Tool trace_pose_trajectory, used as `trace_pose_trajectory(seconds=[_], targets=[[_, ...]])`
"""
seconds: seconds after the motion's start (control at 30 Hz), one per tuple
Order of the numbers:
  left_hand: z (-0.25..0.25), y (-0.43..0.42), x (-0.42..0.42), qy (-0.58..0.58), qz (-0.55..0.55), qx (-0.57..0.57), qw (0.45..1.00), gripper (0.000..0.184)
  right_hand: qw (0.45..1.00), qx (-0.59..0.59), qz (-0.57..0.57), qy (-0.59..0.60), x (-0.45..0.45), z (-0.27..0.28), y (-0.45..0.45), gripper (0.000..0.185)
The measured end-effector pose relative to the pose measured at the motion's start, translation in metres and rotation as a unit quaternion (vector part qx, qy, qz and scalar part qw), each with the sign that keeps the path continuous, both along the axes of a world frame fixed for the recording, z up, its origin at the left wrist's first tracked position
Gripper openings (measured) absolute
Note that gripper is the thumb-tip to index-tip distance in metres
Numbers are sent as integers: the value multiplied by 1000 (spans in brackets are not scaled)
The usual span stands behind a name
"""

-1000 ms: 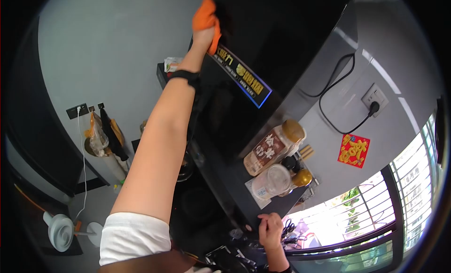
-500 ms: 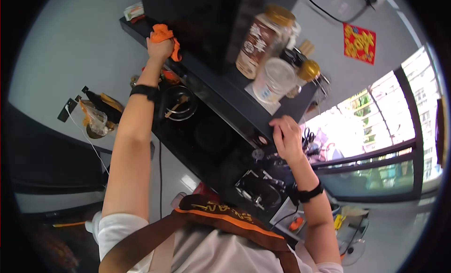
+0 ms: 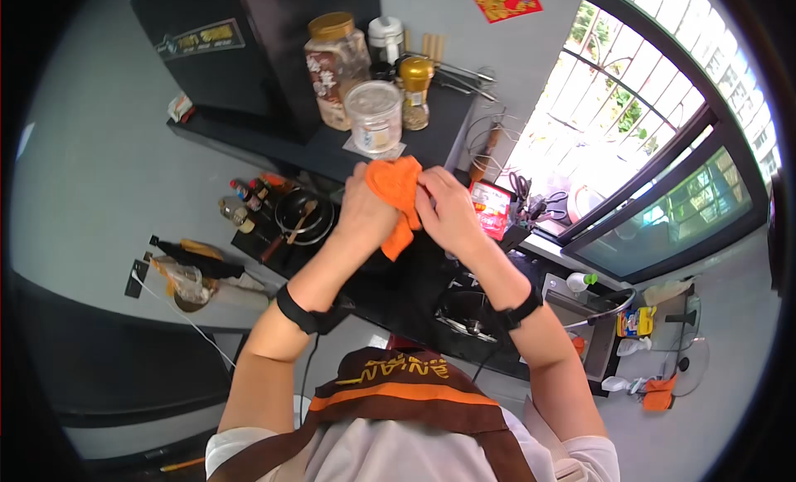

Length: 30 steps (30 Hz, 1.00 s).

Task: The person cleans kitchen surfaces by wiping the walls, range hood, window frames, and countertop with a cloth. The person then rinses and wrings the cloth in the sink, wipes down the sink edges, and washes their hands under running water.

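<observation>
An orange cloth (image 3: 393, 187) hangs between my two hands, in front of the black shelf. My left hand (image 3: 366, 210) is closed on its left side. At the cloth's right edge is my right hand (image 3: 448, 208), its fingers bent and pressed against the fabric. Just beyond the cloth, a clear lidded tub (image 3: 373, 117) stands on a paper sheet. Behind it are a large jar with a gold lid (image 3: 333, 75) and a small gold-topped jar (image 3: 416, 92).
Below the shelf, a pan (image 3: 303, 216) with a wooden utensil sits beside several bottles (image 3: 245, 196). A black range hood (image 3: 215, 51) rises at the upper left. To the right are scissors (image 3: 521, 186), a barred window (image 3: 630, 84) and a sink (image 3: 599, 353).
My left hand has brought the orange cloth from the shelf's far left end to the middle. My right hand has moved to the cloth. The view has tilted down and turned right.
</observation>
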<state>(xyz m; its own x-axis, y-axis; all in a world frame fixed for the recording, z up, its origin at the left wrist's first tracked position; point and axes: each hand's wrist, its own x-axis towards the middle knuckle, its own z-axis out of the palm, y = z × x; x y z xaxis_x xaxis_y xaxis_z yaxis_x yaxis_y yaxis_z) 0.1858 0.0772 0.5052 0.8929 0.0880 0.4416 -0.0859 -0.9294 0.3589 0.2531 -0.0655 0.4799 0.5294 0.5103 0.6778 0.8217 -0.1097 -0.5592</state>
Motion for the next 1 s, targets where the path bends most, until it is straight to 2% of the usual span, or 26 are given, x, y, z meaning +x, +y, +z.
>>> trace_pose_trajectory(seconds=[0.03, 0.1, 0.17, 0.2, 0.23, 0.3, 0.33, 0.37, 0.4, 0.43, 0.5, 0.53, 0.57, 0.63, 0.67, 0.73, 0.8, 0.83, 0.9, 0.97, 1.0], targets=[[-6, -8, 6, -1, -38, 4, 999, 26, 998, 1, -11, 54, -11, 3, -12, 19], [4, -34, 13, -17, -113, -127, 985, 26, 993, 45, -39, 102, -24, 2, -34, 29], [0, -55, 27, 13, -195, -345, 918, 29, 992, 60, -70, 84, -34, -4, -52, 35], [-2, -68, 31, 10, -205, -213, 955, 27, 990, 71, -97, 67, -34, -5, -58, 41], [-19, -78, 42, -48, -235, -124, 963, 34, 990, 74, -98, 65, -28, -2, -63, 41], [-10, -100, 32, 96, -138, -242, 956, 45, 968, 94, -76, 221, -15, 3, -71, 52], [-7, -97, 31, 97, -138, -242, 956, 45, 938, 149, -43, 309, 2, -9, -66, 46], [-5, -90, 29, 147, -161, -295, 930, 49, 938, 149, -42, 309, 15, -5, -65, 46], [-3, -85, 30, 196, -184, -343, 900, 55, 931, 125, -41, 341, 31, 1, -63, 38], [-10, -83, 38, 196, -187, -336, 902, 55, 922, 105, -40, 371, 48, 8, -57, 31], [-36, -82, 50, 14, -201, -453, 869, 68, 973, 63, -169, 144, 80, 23, -34, 21], [-6, -82, 39, 25, -140, -287, 947, 69, 970, 81, -193, 123, 99, 22, -21, 21], [12, -84, 32, 23, -149, -283, 947, 69, 966, 100, -218, 99, 122, 16, -7, 21], [29, -87, 20, -2, -157, -167, 973, 63, 947, -175, -255, 87, 153, -7, 15, 21], [27, -85, 15, -27, -189, -218, 957, 62, 951, -107, -286, 47, 117, -17, 19, 24], [17, -74, 4, -105, -187, -220, 952, 48, 976, 9, -219, 9, 82, -36, 8, 25], [0, -59, -5, -144, -161, -234, 948, 36, 982, 37, -150, 105, 50, -41, -10, 23], [-7, -51, -8, -152, -139, -225, 952, 30, 979, -22, -116, 164, 41, -34, -26, 23], [-20, -42, -14, -176, -113, -216, 954, 23, 991, -73, -71, 86, 75, -24, -54, 21], [-24, -36, -16, -226, -120, -141, 956, 18, 980, 15, -187, 63, 123, 41, -75, 16], [-28, -37, -20, -224, -132, -154, 953, 17, 956, 17, -211, 203, 144, 96, -85, 20]])
